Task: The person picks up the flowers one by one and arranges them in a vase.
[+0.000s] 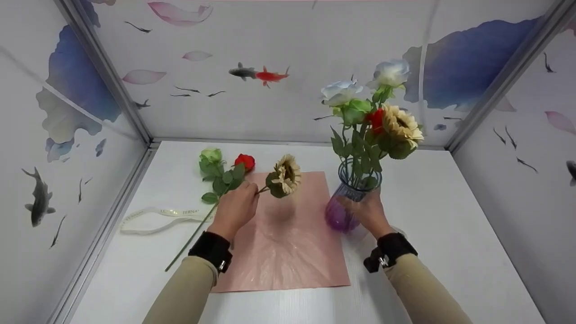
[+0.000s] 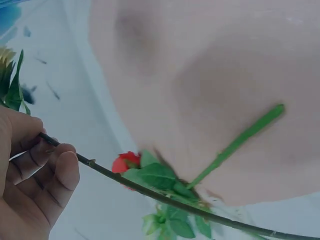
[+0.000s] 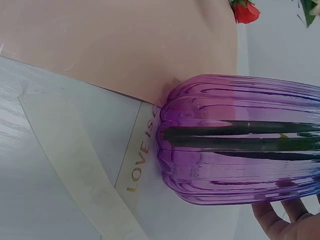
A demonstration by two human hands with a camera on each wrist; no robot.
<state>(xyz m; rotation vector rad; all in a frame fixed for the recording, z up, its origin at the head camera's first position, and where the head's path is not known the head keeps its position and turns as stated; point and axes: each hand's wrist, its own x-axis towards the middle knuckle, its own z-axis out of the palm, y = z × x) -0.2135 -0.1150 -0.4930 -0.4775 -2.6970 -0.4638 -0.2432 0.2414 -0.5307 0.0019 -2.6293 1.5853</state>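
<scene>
My left hand pinches the thin stem of a cream sunflower between thumb and fingers. The bloom hangs above the pink paper and points to the right. On the right, my right hand grips the side of a ribbed glass vase, purple at the base and bluish at the rim. It leans slightly, and I cannot tell whether its base touches the table. Inside stand pale blue roses, a green rose, a red flower and another sunflower.
A pink wrapping sheet lies mid-table. Left of it are a green rose, a red rose and a looped cream ribbon. More lettered ribbon lies near the vase. Printed panels enclose the white table.
</scene>
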